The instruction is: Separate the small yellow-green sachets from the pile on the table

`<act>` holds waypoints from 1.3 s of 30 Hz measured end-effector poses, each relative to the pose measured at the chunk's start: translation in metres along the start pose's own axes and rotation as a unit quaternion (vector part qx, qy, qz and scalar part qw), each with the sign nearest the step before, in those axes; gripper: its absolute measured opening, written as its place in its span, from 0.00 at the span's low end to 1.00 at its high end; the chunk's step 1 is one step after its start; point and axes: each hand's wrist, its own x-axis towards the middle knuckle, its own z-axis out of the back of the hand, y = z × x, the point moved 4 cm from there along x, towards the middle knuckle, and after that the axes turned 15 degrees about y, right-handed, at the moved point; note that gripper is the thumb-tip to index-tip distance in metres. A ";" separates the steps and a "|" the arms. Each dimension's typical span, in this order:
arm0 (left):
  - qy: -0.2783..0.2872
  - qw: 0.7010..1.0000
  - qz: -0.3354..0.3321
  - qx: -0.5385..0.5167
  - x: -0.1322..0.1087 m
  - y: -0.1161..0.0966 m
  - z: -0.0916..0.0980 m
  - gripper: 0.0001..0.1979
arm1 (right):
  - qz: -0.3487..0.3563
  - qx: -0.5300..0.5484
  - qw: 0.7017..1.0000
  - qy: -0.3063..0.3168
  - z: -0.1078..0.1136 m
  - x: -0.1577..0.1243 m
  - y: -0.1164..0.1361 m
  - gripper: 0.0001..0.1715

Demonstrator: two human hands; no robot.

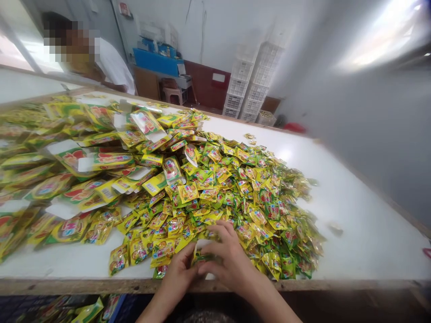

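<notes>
At the front edge of the table, my left hand (178, 271) is closed on a small carton (201, 245), its thumb and fingers along the left side. A white flap and a bit of green and yellow print show; the rest of the carton is covered by my hands. My right hand (230, 260) curves over the carton from the right with fingers spread apart, and I make out nothing gripped in them. A large heap of yellow and green sachets (218, 179) surrounds both hands. To the left lie stacked cartons (111, 160) in matching print, several with white flaps sticking out.
The white table (350, 188) has a wooden front edge (84, 286). Under it at left stands a blue crate (117, 308) holding more packs. Across the table, at far left, is another person (114, 63). White crates (240, 83) are stacked by the back wall.
</notes>
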 end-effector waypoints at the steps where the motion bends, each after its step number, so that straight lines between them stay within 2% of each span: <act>1: -0.005 1.000 -0.002 -0.005 0.000 0.000 -0.002 0.15 | -0.005 0.003 1.000 0.015 -0.004 0.000 -0.002 0.13; 5: -0.014 1.000 0.010 -0.014 0.002 0.003 -0.007 0.13 | -0.001 0.028 0.999 0.034 -0.017 -0.002 -0.008 0.12; 7: -0.013 1.000 0.018 -0.006 0.003 0.006 -0.007 0.12 | -0.003 0.083 0.997 -0.003 -0.018 -0.008 -0.012 0.08; 9: -0.011 1.000 0.029 0.003 0.002 0.008 -0.006 0.13 | -0.046 0.178 0.980 -0.071 -0.017 -0.015 -0.021 0.05; 11: -0.005 0.999 0.035 0.003 -0.002 0.008 -0.005 0.17 | -0.107 0.293 0.942 -0.127 -0.021 -0.023 -0.034 0.06; 12: -0.005 0.999 0.038 -0.003 -0.004 0.006 -0.004 0.18 | -0.134 0.353 0.916 -0.132 -0.026 -0.025 -0.039 0.07; 15: 0.001 0.997 0.063 -0.047 -0.013 0.001 -0.001 0.20 | -0.169 0.509 0.841 -0.067 -0.048 -0.025 -0.047 0.12; 16: 0.011 0.995 0.079 -0.063 -0.015 -0.001 -0.001 0.20 | -0.172 0.534 0.827 -0.038 -0.054 -0.023 -0.046 0.11; 17: 0.024 0.993 0.092 -0.075 -0.016 -0.003 -0.002 0.19 | -0.172 0.535 0.827 -0.025 -0.057 -0.021 -0.044 0.09; 19: 0.035 0.990 0.102 -0.086 -0.017 -0.007 -0.002 0.17 | -0.153 0.461 0.872 -0.049 -0.053 -0.017 -0.037 0.03; 21: -0.010 0.994 0.087 -0.071 -0.015 -0.010 0.003 0.16 | -0.112 0.351 0.924 -0.100 -0.043 -0.013 -0.026 0.06; 23: -0.077 0.995 0.064 -0.024 -0.013 -0.011 0.010 0.14 | -0.066 0.293 0.946 -0.122 -0.034 -0.010 -0.018 0.11; 26: -0.115 0.991 0.036 0.061 -0.011 -0.009 0.016 0.12 | -0.050 0.313 0.942 -0.112 -0.032 -0.006 -0.018 0.10; 31: -0.108 0.990 0.011 0.086 -0.005 -0.007 0.013 0.13 | -0.123 0.352 0.918 -0.136 -0.040 -0.006 -0.033 0.06; 36: -0.085 0.981 -0.034 0.169 0.002 -0.018 0.009 0.06 | -0.153 0.392 0.896 -0.144 -0.046 -0.004 -0.039 0.06; 39: -0.070 0.979 -0.041 0.189 0.005 -0.021 0.012 0.06 | -0.138 0.375 0.906 -0.142 -0.041 -0.003 -0.038 0.04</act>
